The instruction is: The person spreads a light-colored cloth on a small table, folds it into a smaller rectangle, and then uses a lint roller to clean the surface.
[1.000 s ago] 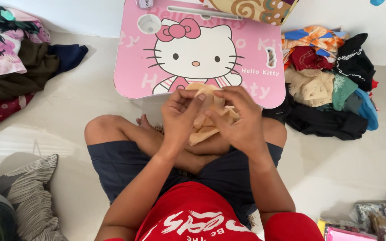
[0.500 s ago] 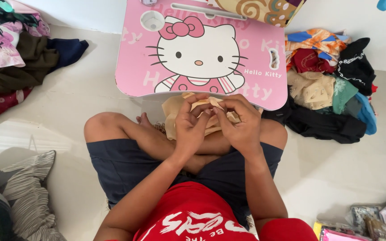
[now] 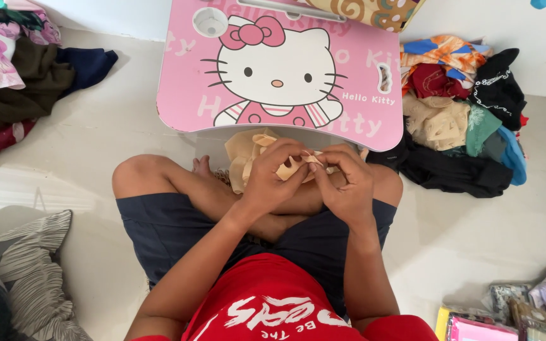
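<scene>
Fingers of both your hands are curled and pinching the same beige cloth (image 3: 248, 158) over your crossed legs: your left hand (image 3: 272, 177) grips it from the left, your right hand (image 3: 347, 186) from the right, fingertips almost meeting in the middle. Between them the pinched part runs roughly left to right, while the loose rest bunches toward the left, so your left hand is nearer to most of the fabric. Just behind the cloth is the near edge of the pink lap table (image 3: 191, 95). It stands on a pale floor (image 3: 96, 145), with a pile of clothes (image 3: 462, 113) by its right edge and another pile (image 3: 14, 69) well apart on the left.
</scene>
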